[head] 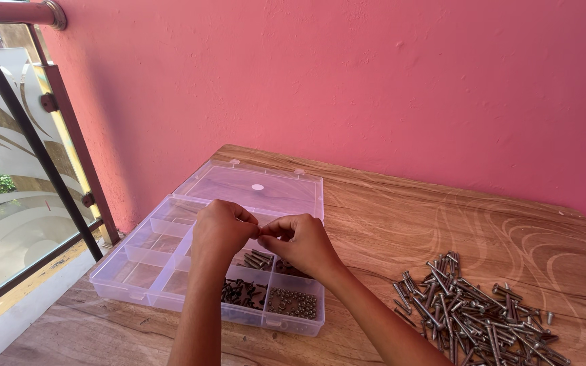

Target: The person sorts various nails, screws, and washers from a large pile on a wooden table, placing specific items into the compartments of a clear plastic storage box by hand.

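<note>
The left hand and right hand meet fingertip to fingertip above a clear plastic organiser box. Both are curled nearly closed, thumbs and forefingers pinched together where they touch; whatever small piece sits between them is too hidden to tell, and I cannot say for certain that either has hold of anything. Both forearms rise from the bottom edge and converge over the box. Behind everything stands a pink wall, and to the left a railing with frosted, patterned glass panels. The hands work over a wooden table with a pale swirl pattern in its grain. The box lies on the table's left part, its lid swung open flat toward the wall. Its left compartments show bare plastic. On the near right side, one compartment holds black screws, the one beside it small round metal pieces, and the row behind them, partly under the hands, holds a few longer screws. Well apart from the box, on the table's right near corner, lies a loose heap of silver screws, with a few strays at its edge.
</note>
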